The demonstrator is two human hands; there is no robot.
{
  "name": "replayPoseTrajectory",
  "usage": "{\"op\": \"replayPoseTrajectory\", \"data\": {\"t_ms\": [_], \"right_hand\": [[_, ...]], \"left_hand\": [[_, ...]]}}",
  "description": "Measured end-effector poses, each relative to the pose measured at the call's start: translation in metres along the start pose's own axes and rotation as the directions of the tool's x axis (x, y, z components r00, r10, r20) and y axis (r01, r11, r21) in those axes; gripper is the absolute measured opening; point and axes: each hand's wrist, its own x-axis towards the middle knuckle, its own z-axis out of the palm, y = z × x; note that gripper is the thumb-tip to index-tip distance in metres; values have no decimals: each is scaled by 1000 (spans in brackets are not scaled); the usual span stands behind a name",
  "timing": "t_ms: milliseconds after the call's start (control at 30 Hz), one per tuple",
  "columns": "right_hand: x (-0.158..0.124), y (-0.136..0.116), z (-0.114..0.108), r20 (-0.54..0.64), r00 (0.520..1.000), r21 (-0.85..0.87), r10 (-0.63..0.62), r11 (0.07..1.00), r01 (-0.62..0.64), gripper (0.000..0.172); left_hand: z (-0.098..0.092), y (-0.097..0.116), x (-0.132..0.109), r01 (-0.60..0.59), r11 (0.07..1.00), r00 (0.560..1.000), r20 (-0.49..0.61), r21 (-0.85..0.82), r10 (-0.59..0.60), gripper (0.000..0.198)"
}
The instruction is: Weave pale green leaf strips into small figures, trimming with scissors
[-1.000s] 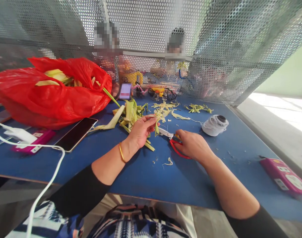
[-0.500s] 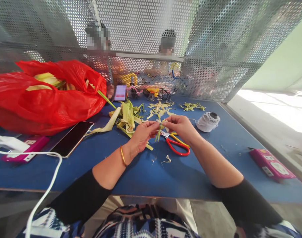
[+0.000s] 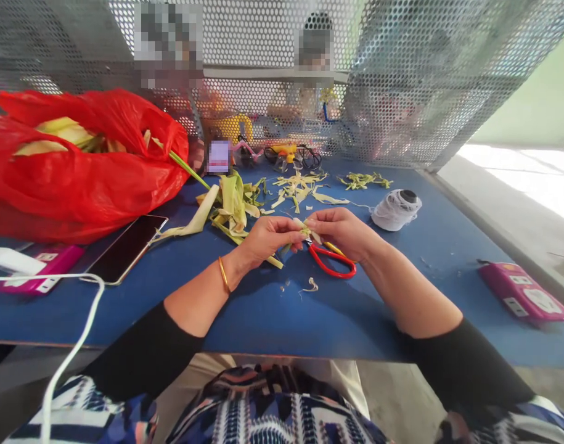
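Observation:
Between my two hands is a small bundle of pale green corn husk strips [image 3: 304, 229]. My left hand [image 3: 267, 240], with a gold bangle at the wrist, pinches it from the left. The fingertips of my right hand [image 3: 339, 231] close on it from the other side. Just beneath lie scissors [image 3: 333, 269] with red and yellow handles, their blades mostly hidden by my hands. A spool of white thread [image 3: 395, 210] stands to the right, its thread running toward my right hand. Corn husks [image 3: 235, 200] lie in a heap beyond my left hand.
A red plastic bag [image 3: 119, 179] of husks fills the left, near a phone [image 3: 127, 250] and a white cable [image 3: 94, 308]. Cut strips [image 3: 300, 185] and green pieces [image 3: 363, 180] lie farther back. A magenta box [image 3: 524, 291] sits right. A perforated metal screen [image 3: 263, 43] borders the table.
My fingers have shifted on the bundle, and its lower strips, which hung downward, now show less. The view has tilted slightly, so the table sits higher in the picture.

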Motion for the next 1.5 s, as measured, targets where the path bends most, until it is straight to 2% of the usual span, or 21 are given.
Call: {"op": "replayPoseTrajectory", "data": {"t_ms": [167, 233, 333, 433, 500, 567, 667, 733, 767, 833, 933, 1033, 1100, 1167, 1233, 1333, 1400, 1500], "right_hand": [[1, 3, 5, -101, 993, -17, -60, 998, 58, 38], [2, 3, 8, -144, 986, -35, -80, 997, 75, 39], [2, 5, 12, -187, 978, -57, -97, 994, 88, 40], [3, 7, 15, -230, 967, -75, -111, 993, 96, 40], [3, 9, 16, -254, 961, -83, -113, 992, 95, 40], [4, 10, 17, -270, 956, -76, -118, 992, 101, 40], [3, 9, 16, -288, 949, -29, -129, 992, 126, 40], [3, 9, 15, -299, 946, 4, -129, 991, 136, 39], [3, 9, 15, -300, 946, 17, -127, 990, 139, 39], [3, 9, 15, -301, 945, 34, -126, 989, 143, 37], [4, 11, 18, -310, 941, 46, -132, 987, 154, 33], [4, 12, 20, -312, 941, 52, -131, 987, 155, 29], [3, 12, 20, -311, 942, 44, -128, 988, 149, 29], [3, 12, 19, -314, 940, 28, -134, 988, 151, 29], [3, 11, 17, -312, 937, 10, -156, 986, 167, 29], [2, 10, 14, -288, 937, -24, -200, 979, 201, 27], [2, 9, 13, -269, 936, -51, -228, 973, 223, 25], [2, 8, 13, -259, 931, -87, -256, 966, 242, 22]], "left_hand": [[3, -6, 1, 56, 998, 997, -56, -18, -57, 21], [5, -7, -1, 54, 998, 995, -81, 23, -52, 22], [8, -4, -5, -26, 976, 988, -145, 217, 58, 16], [8, 0, -8, -78, 902, 970, -175, 424, 166, 22], [8, 2, -9, -98, 864, 961, -180, 494, 212, 25], [8, 2, -8, -99, 858, 960, -179, 504, 216, 23], [8, -1, -6, -58, 918, 978, -162, 392, 131, 22], [9, -3, -5, -53, 924, 974, -185, 379, 131, 23], [9, -3, -5, -66, 895, 962, -208, 441, 174, 21], [10, -4, -7, -86, 760, 923, -236, 644, 304, 17], [10, -3, -11, -91, 545, 886, -182, 833, 427, 13], [9, -3, -14, -138, 460, 878, -107, 877, 467, 15], [9, -3, -14, -154, 442, 872, -89, 884, 481, 16], [9, -2, -12, -142, 496, 877, -123, 857, 464, 16], [9, -2, -10, -117, 649, 908, -184, 752, 377, 17], [9, -2, -7, -38, 881, 965, -212, 471, 155, 30], [9, -3, -6, -2, 933, 975, -205, 361, 81, 35], [8, -2, -6, -19, 922, 972, -208, 387, 107, 29]]}}
